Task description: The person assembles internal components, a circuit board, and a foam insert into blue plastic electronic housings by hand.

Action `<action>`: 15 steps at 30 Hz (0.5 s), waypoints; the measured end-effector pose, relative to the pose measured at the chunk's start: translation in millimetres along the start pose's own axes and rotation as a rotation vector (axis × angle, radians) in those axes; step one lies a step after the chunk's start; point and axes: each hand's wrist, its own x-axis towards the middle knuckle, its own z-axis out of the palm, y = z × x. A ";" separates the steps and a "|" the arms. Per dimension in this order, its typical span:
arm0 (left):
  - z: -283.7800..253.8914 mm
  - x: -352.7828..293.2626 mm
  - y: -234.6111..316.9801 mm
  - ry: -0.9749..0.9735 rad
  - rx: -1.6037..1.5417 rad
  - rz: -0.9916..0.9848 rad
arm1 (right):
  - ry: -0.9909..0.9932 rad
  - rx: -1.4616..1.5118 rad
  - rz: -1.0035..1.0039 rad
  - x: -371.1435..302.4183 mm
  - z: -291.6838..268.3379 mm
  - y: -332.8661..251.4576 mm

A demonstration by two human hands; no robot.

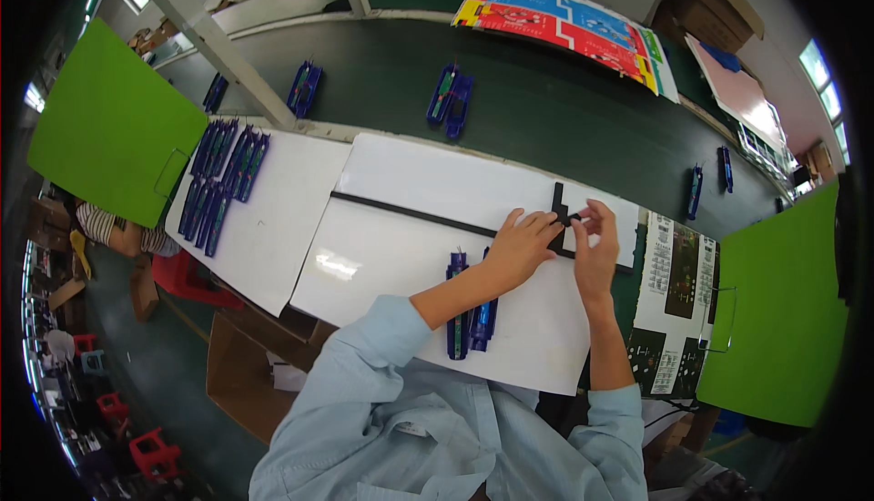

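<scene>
The left hand (528, 250) and right hand (596, 250) are meeting at a black, angular piece (558, 196) near the right end of a straight black bar (414, 213), whose long axis is slanting across the smooth white worktop (546, 346). The piece is projecting just beyond the slightly parted left fingers, leftward of the curled right ones; whether either set is clamping it cannot be told.

Forearms (458, 297) extended over the table's (391, 250) near edge, left hand (523, 251) held palm-down, right hand (596, 257) turned inward, fingers (604, 218) bent
</scene>
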 end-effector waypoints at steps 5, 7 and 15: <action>-62.4 -85.2 39.8 0.163 -0.045 -0.082 | -0.166 0.261 0.275 -51.6 -42.2 -14.6; -67.8 -132.4 54.9 0.157 -0.035 -0.098 | -0.366 0.317 0.424 -71.3 -42.1 -18.5; -49.2 -184.5 67.7 0.064 0.160 -0.095 | -0.635 0.309 0.311 -84.8 -0.7 -62.6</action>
